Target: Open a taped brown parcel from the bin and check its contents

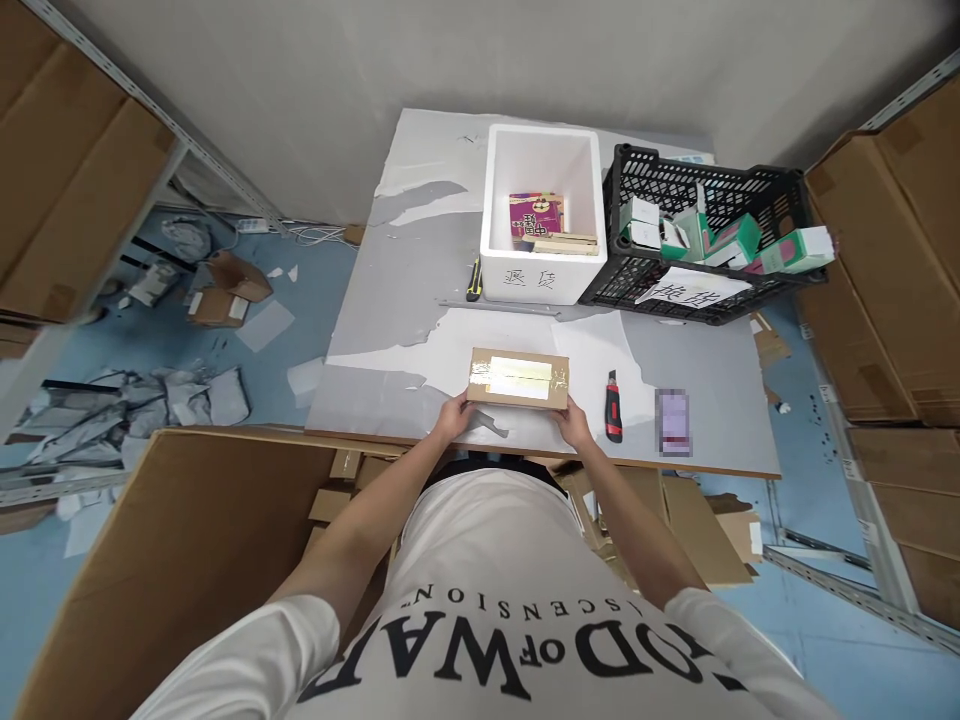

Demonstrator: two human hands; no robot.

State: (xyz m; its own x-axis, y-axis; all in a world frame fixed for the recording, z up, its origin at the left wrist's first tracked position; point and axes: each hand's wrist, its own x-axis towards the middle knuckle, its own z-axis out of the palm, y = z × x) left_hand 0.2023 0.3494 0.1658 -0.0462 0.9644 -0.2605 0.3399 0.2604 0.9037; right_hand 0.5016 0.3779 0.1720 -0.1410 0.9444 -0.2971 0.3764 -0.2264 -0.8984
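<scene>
A small cardboard box (556, 385) with a white label and clear tape on top is held between my two hands near the table's front edge. My left hand (454, 416) grips its near left corner, and my right hand (573, 423) grips the near right corner. Some of the fingers are hidden by the box. To the right of the box lies a red and black utility knife (613, 408). Farther right is a blurred-out purple rectangular thing (674, 422).
At the back of the table (360, 390) stand a white foam box (491, 270) holding books and a black plastic crate (611, 285) with green and white boxes. A yellow and black knife (474, 280) lies beside the foam box. A large open carton (150, 560) stands at my left.
</scene>
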